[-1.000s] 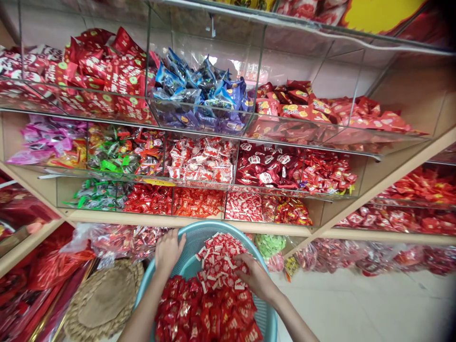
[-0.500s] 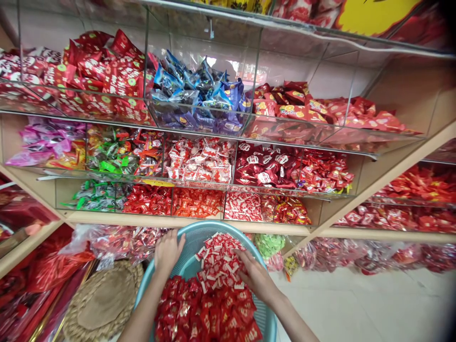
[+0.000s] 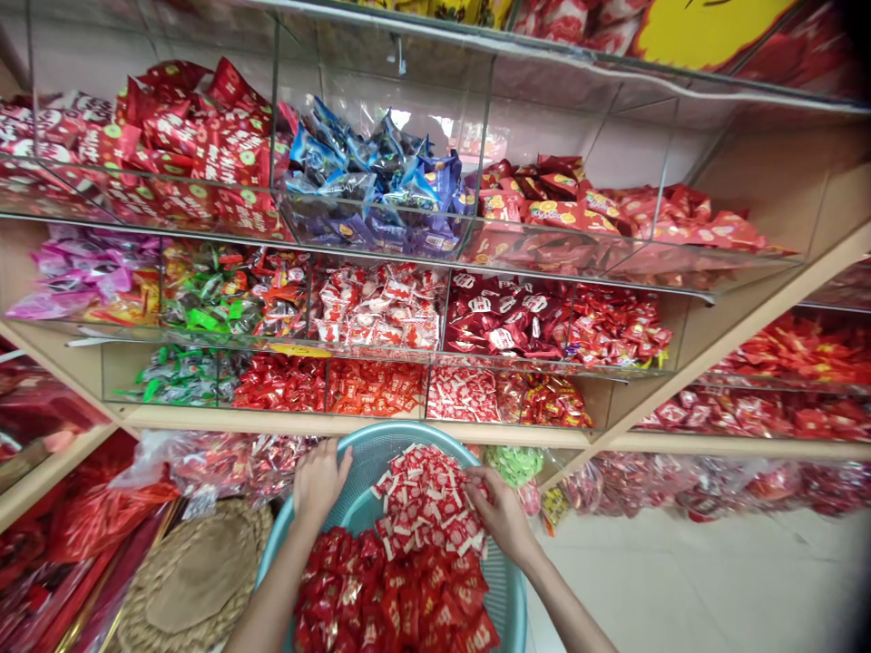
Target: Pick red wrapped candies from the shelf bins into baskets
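A teal plastic basket (image 3: 381, 444) sits low in the middle, filled with red-and-white wrapped candies (image 3: 425, 494) on the far side and dark red wrapped candies (image 3: 401, 599) nearer me. My left hand (image 3: 319, 481) grips the basket's far left rim, fingers curled over it. My right hand (image 3: 500, 512) rests at the right edge of the red-and-white pile, its fingers closed round a bunch of those candies.
Clear acrylic bins on wooden shelves (image 3: 354, 422) hold red, blue (image 3: 381, 186), green (image 3: 204, 308), pink and red-and-white candies (image 3: 463, 394). A woven straw mat (image 3: 197, 576) lies lower left. Bagged sweets lie under the shelf. Pale floor (image 3: 680, 580) is at right.
My right hand has slid up and right along the pile and closed on red-and-white candies. The left hand has stayed on the rim.
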`<control>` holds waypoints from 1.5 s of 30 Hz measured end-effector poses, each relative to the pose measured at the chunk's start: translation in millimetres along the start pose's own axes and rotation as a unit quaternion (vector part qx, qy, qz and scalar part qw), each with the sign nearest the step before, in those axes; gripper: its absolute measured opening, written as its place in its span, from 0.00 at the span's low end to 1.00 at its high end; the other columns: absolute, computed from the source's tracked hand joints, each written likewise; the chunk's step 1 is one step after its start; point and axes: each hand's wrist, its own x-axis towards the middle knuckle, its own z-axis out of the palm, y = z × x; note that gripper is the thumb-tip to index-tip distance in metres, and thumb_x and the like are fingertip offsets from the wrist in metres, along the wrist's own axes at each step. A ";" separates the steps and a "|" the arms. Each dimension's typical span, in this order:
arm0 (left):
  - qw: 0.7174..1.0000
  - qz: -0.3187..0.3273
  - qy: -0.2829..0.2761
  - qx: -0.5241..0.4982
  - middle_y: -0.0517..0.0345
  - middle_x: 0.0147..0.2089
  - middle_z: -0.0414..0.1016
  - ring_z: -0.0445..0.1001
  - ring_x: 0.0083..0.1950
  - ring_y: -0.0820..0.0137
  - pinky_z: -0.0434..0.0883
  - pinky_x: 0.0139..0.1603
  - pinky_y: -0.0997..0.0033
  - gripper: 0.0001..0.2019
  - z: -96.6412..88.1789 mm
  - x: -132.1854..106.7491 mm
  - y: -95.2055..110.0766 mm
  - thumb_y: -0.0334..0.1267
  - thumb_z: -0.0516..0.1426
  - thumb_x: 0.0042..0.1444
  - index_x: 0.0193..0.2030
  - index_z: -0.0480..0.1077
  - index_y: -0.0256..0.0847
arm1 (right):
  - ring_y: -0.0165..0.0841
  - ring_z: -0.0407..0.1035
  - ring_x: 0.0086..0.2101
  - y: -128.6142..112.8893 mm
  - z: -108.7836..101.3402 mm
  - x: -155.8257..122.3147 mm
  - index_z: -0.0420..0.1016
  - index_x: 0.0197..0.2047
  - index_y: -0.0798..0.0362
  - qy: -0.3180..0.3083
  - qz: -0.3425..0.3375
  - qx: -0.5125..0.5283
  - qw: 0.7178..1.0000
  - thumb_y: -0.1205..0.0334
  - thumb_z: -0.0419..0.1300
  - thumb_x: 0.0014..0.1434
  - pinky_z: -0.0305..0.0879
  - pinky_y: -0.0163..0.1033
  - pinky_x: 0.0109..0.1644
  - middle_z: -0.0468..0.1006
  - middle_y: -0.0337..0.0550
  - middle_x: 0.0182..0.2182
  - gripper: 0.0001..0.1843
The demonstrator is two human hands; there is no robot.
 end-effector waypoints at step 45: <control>1.000 -0.007 -0.008 0.009 0.48 0.39 0.75 0.73 0.41 0.62 0.64 0.44 0.64 0.24 -2.0 -0.2 1.1 0.48 0.38 0.60 0.47 0.67 0.37 | 0.30 0.67 0.25 -15.7 4.5 -8.3 0.72 0.37 0.50 -0.145 -0.028 -0.036 0.988 0.60 0.52 0.54 0.59 0.33 0.30 0.72 0.36 0.22 0.09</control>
